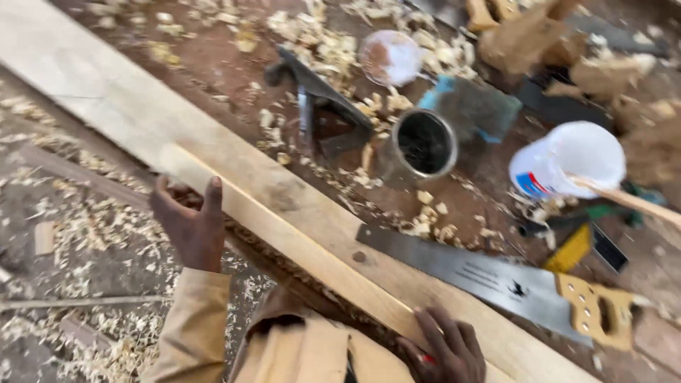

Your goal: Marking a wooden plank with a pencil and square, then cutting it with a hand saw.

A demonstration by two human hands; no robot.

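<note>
A long pale wooden plank [213, 152] runs diagonally across the workbench, from the upper left to the lower right. A narrower wooden strip [298, 245] lies along its near edge. My left hand [188, 220] grips the near edge of that strip, thumb on top. My right hand [447, 347] rests on the strip's lower end, fingers spread over it; something small and red shows under the hand. A handsaw [489, 276] with a yellow handle lies on the bench just beyond the plank, close to my right hand.
A metal can [423, 144], a white plastic tub [571, 159] with a stick in it, a dark metal square [319, 106], a round lid [390, 57] and wood blocks [539, 35] crowd the far bench. Shavings cover the bench and the floor [78, 234] at left.
</note>
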